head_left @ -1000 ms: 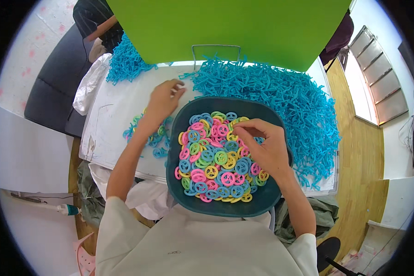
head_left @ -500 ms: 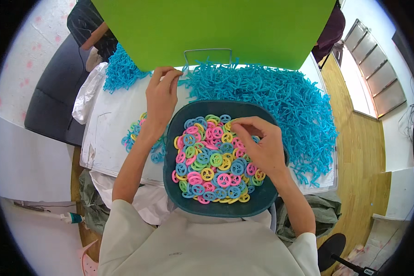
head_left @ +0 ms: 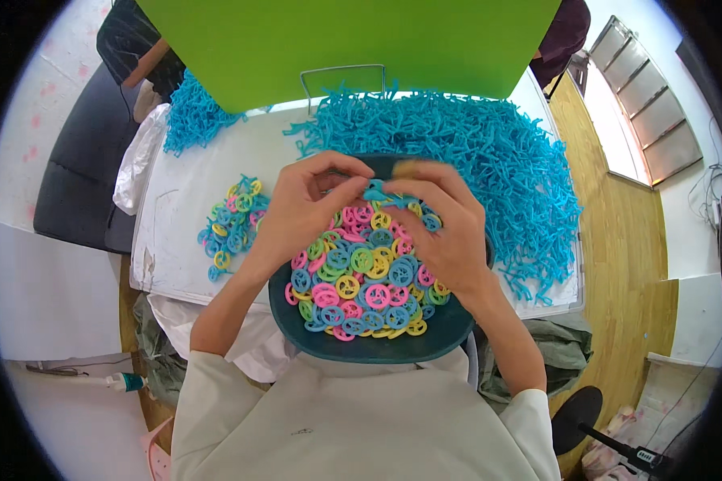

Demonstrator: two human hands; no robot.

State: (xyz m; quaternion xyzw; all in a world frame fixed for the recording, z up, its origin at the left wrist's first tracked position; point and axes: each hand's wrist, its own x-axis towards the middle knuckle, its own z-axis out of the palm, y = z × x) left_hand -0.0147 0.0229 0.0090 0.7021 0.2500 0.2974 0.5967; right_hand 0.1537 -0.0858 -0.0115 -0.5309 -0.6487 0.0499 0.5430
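No readable text. Small dark mark (head_left: 302,431) on pale shirt (head_left: 369,421), below dark-green tub (head_left: 369,353); too small to make out.

hand (head_left: 313,200), left: fingers curled, thumb and forefinger drawn together. hand (head_left: 441,220), right: fingers bent inward, close to the left's, partly blurred. forearms (head_left: 237,290), two: bare, converging.

Bright light — white glare in opening (head_left: 616,132); edges bowed, corners black — right hand (head_left: 449,232) slightly blurred.
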